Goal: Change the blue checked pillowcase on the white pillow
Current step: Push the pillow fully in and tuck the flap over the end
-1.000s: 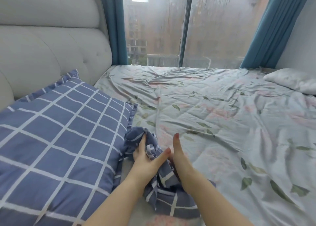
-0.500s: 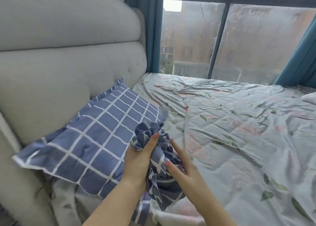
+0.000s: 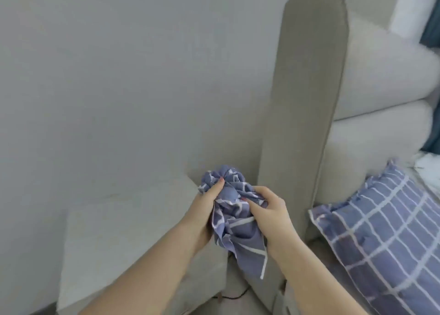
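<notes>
Lower centre of frame, left grip (image 3: 204, 210) and right grip (image 3: 267, 211) both curl tight round the bunched blue checked pillowcase (image 3: 235, 229) (tail dangling); that tail may snag the headboard wing (image 3: 307, 100) behind.

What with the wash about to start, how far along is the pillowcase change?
Done: one blue checked pillowcase is off, crumpled in a bundle. In hand: the left hand and right hand both grip it, near a pale bedside cabinet. Left: no bare pillow is visible; the covered pillow against the headboard may be finished, but that is unclear.
</notes>
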